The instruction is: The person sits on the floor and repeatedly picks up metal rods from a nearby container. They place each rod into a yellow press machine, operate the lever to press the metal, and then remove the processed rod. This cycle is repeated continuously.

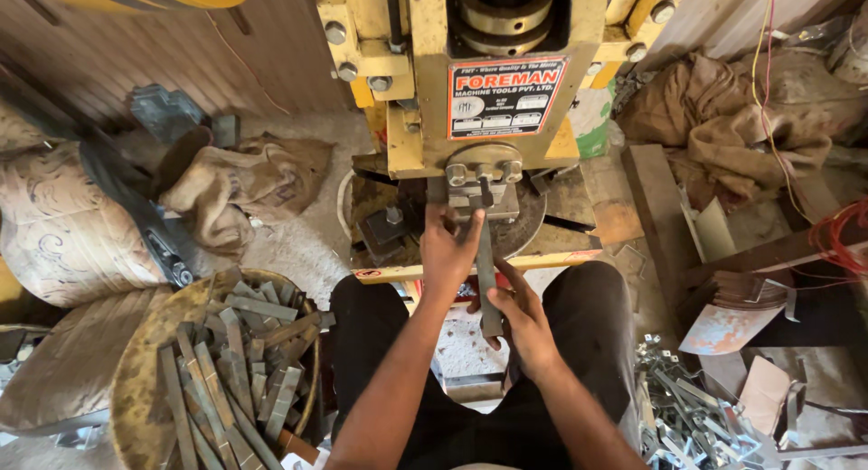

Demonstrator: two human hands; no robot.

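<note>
- Cluttered workshop floor surrounds a seated person; burlap sacks (244, 185) lie on the left and at the far right.
- Nearest, by the left knee, a round basket (136, 380) is piled with dull flat metal strips; by the right knee lies a heap of shiny punched pieces (692, 416).
- Between the knees, the right hand (524, 321) has its grip clamped on the near end of a long flat metal strip (486, 271).
- Further on, the left hand (449, 244) presses the strip's far part with fingers together, guiding it; whether it fully closes around the strip I cannot tell.
- The strip runs away from the person, its far end under the punch tooling (484, 185) of the yellow press (479, 81).
- Step in hand, as I judge it: feeding and lining up the strip beneath the punch. The next move would call for holding the strip square and keeping fingers out from under the tooling.
</note>
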